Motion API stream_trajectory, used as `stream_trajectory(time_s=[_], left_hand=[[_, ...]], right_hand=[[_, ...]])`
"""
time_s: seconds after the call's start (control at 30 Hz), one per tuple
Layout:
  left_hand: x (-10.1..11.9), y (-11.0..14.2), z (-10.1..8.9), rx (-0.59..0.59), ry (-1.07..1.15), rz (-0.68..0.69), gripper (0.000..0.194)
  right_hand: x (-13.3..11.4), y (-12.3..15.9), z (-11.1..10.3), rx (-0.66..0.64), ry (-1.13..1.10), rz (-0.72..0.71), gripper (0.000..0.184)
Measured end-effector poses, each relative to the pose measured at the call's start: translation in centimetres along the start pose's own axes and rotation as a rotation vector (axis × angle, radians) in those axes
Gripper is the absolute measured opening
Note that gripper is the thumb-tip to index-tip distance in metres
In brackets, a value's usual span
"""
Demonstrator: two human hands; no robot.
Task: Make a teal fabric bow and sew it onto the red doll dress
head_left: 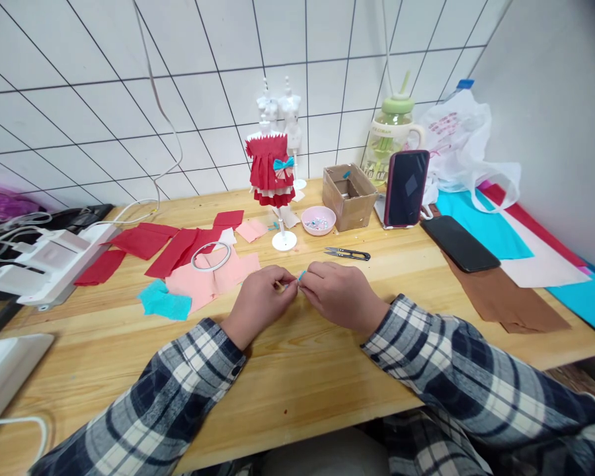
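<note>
My left hand [265,299] and my right hand [341,292] meet over the middle of the table, fingertips pinched close together. Between them shows a tiny piece of blue material [302,275], mostly hidden by the fingers. Just beyond stands a miniature dress form [284,240] wearing a red ruffled dress [268,165] with a blue and pink bow [284,166] at its side. A pair of thread snips [348,254] lies behind my right hand. Left of my left hand are pink crepe paper pieces [193,281] and a blue piece [164,301], with a white ring [211,256] on the pink.
Red pieces [143,240] lie at left beside a power strip [49,264]. A pink bowl of small beads [318,221], a cardboard box [350,198], an upright phone [405,188] and a green-lidded bottle [394,132] stand behind. At right, a black phone [460,243] rests on brown sheets [506,297].
</note>
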State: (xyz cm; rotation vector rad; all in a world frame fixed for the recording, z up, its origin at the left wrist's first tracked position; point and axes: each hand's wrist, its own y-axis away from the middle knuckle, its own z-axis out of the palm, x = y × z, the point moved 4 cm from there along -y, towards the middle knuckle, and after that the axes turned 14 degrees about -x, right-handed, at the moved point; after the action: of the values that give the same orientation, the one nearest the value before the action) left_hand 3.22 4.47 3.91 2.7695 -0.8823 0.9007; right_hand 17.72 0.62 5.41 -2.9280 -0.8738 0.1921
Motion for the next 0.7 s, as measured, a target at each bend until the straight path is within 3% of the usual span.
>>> stream_trajectory(time_s=[0.2,0.37,0.5,0.6,0.7], left_hand=[[-0.8,-0.2,0.2,-0.018,0.552,-0.126,0.021],[-0.9,0.0,0.2,-0.005,0.775,-0.095,0.022],[-0.9,0.0,0.1,0.01,0.732,-0.035,0.025],[-0.9,0.1,-0.1,0.021,0.614,0.025,0.024],[-0.7,0.1,-0.4,0.044,0.503,0.07,0.021]], right_hand=[[0.2,0.2,-0.6,0.103,-0.129,0.039,0.032],[1.2,-0.1,-0.6,0.209,-0.539,0.107,0.017],[2.9,-0.9,1.2,0.068,-1.03,0.267,0.017],[3.5,-1.3,2.7,-0.117,-1.326,0.272,0.028],[3.8,-1.3,3.7,-0.205,-1.524,0.257,0.034]])
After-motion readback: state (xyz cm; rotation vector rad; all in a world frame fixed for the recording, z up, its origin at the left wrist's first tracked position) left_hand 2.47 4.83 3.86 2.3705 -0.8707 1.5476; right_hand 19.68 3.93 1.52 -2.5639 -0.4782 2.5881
